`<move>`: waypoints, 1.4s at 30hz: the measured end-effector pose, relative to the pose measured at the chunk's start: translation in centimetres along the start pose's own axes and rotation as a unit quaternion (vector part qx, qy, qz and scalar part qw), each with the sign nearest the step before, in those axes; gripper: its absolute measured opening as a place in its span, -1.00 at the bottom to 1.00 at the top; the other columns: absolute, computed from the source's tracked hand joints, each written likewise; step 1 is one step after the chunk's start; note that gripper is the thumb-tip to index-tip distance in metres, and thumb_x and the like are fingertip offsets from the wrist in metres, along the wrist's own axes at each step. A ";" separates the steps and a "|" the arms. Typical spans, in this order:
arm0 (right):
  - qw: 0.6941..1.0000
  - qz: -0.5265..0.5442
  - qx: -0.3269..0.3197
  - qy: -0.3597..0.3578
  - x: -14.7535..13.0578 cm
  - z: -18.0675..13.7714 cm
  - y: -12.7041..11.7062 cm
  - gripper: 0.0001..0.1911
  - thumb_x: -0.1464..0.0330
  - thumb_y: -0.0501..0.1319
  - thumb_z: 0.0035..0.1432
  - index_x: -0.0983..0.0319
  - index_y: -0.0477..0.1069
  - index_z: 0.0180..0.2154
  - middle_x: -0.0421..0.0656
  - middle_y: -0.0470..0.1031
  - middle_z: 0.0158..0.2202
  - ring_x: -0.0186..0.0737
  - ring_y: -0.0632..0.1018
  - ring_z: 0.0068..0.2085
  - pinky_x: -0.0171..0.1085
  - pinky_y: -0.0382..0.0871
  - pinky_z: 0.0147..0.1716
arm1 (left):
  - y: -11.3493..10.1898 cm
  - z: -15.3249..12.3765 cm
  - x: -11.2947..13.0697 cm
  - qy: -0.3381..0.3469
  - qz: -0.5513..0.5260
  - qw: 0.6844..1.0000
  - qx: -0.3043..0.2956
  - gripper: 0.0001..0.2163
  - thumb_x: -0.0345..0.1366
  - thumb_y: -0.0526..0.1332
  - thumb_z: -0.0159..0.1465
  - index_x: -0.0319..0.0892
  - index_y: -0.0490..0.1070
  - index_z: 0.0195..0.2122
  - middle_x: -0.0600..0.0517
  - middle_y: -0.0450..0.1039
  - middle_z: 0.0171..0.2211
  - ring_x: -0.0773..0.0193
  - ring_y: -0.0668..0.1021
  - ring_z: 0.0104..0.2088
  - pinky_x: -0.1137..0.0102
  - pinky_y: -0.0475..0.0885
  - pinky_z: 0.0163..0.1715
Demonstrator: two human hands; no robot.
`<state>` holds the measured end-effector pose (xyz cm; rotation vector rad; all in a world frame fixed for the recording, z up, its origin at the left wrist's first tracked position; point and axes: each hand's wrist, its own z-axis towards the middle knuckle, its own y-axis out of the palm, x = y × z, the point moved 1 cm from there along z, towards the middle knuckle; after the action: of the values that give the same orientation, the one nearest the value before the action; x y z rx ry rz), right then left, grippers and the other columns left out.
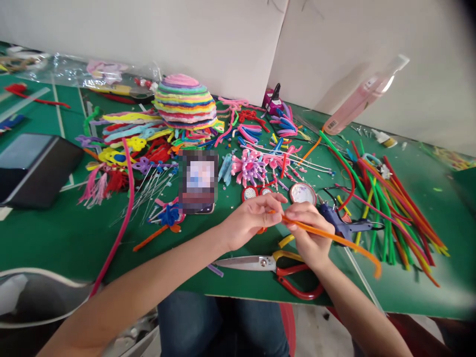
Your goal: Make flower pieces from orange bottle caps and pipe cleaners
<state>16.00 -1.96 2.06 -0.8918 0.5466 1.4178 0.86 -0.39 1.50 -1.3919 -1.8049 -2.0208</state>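
Both my hands meet over the near edge of a green table (55, 233). My left hand (249, 218) pinches one end of an orange pipe cleaner (345, 243) between thumb and fingertips. My right hand (308, 233) is closed round the same pipe cleaner just to the right, and its long free end trails off to the lower right. Red-handled scissors (275, 267) lie flat on the table just below my hands. A blue glue gun (345, 225) rests right behind my right hand.
A bundle of long coloured pipe cleaners (394, 218) lies at the right. A striped pipe-cleaner dome (185, 101), a phone (198, 182), pink flower shapes (249, 166) and round mirrors (302, 193) fill the middle. A dark box (33, 168) sits left, a pink bottle (364, 94) at the back.
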 end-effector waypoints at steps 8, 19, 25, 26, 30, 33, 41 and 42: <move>0.999 -0.004 -0.040 0.016 -1.2 0.1 0.0 -0.89 0.40 0.17 0.20 0.13 0.46 -0.26 -0.17 0.42 -0.31 -0.25 0.48 -0.25 -0.17 0.42 -0.20 | -0.5 0.3 -0.1 0.007 0.067 0.995 -0.080 -0.80 -0.19 0.47 -0.10 -0.13 0.51 -0.56 0.01 0.32 -0.19 0.17 0.35 0.01 0.26 0.24 0.05; 0.994 0.033 -0.104 0.030 -1.5 0.3 0.2 -0.88 0.41 0.12 0.23 0.13 0.41 -0.25 -0.17 0.40 -0.29 -0.24 0.46 -0.23 -0.14 0.40 -0.15 | -0.8 0.4 -0.3 -0.015 0.071 0.991 -0.109 -0.79 -0.17 0.46 -0.09 -0.15 0.50 -0.57 0.02 0.36 -0.28 0.14 0.39 -0.03 0.16 0.23 0.09; 0.995 0.026 -0.094 0.026 -1.4 0.1 0.5 -0.89 0.40 0.13 0.22 0.15 0.44 -0.27 -0.17 0.42 -0.31 -0.26 0.46 -0.29 -0.16 0.42 -0.19 | -1.0 0.2 -0.8 -0.034 0.057 0.991 -0.116 -0.76 -0.15 0.45 -0.06 -0.17 0.48 -0.57 -0.02 0.42 -0.19 0.08 0.39 0.04 0.15 0.24 0.08; 0.995 0.026 -0.090 0.026 -1.4 0.1 0.5 -0.90 0.39 0.14 0.21 0.15 0.44 -0.28 -0.17 0.43 -0.32 -0.26 0.47 -0.30 -0.16 0.43 -0.20 | -0.9 0.2 -0.8 -0.038 0.055 0.991 -0.117 -0.77 -0.16 0.45 -0.05 -0.16 0.48 -0.57 -0.01 0.42 -0.20 0.09 0.39 0.02 0.16 0.25 0.06; 0.995 0.059 -0.071 0.031 -1.4 0.2 0.6 -0.92 0.40 0.20 0.17 0.14 0.47 -0.30 -0.18 0.44 -0.33 -0.28 0.49 -0.31 -0.20 0.44 -0.25 | -0.6 0.0 -0.6 -0.029 0.057 0.992 -0.108 -0.83 -0.19 0.46 -0.06 -0.11 0.52 -0.56 0.03 0.36 -0.30 0.17 0.42 -0.04 0.23 0.30 0.02; 0.994 0.080 -0.065 0.039 -1.3 0.5 0.5 -0.95 0.40 0.24 0.14 0.15 0.48 -0.32 -0.19 0.45 -0.36 -0.30 0.50 -0.34 -0.23 0.45 -0.30 | -0.4 0.1 -0.4 0.002 0.098 0.991 -0.091 -0.81 -0.16 0.46 -0.08 -0.10 0.53 -0.57 0.03 0.32 -0.35 0.19 0.41 -0.09 0.22 0.28 0.03; 0.989 0.118 -0.063 0.060 -1.3 0.8 0.6 -0.97 0.39 0.26 0.11 0.16 0.48 -0.34 -0.20 0.43 -0.37 -0.30 0.51 -0.32 -0.21 0.46 -0.26 | -0.8 0.4 0.1 0.015 0.149 0.984 -0.096 -0.78 -0.14 0.49 -0.14 -0.11 0.51 -0.61 0.05 0.27 -0.39 0.21 0.38 -0.16 0.22 0.28 -0.01; 0.988 0.122 -0.064 0.064 -1.2 0.8 0.6 -0.97 0.38 0.27 0.11 0.16 0.48 -0.34 -0.20 0.43 -0.36 -0.30 0.51 -0.32 -0.21 0.46 -0.26 | -0.9 0.4 0.1 0.012 0.147 0.984 -0.099 -0.78 -0.15 0.49 -0.14 -0.11 0.51 -0.61 0.05 0.27 -0.39 0.21 0.38 -0.15 0.22 0.28 -0.01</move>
<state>15.13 -2.11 3.36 -1.0511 0.6853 1.6397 0.46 0.24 0.86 -1.5704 -1.3219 -2.0882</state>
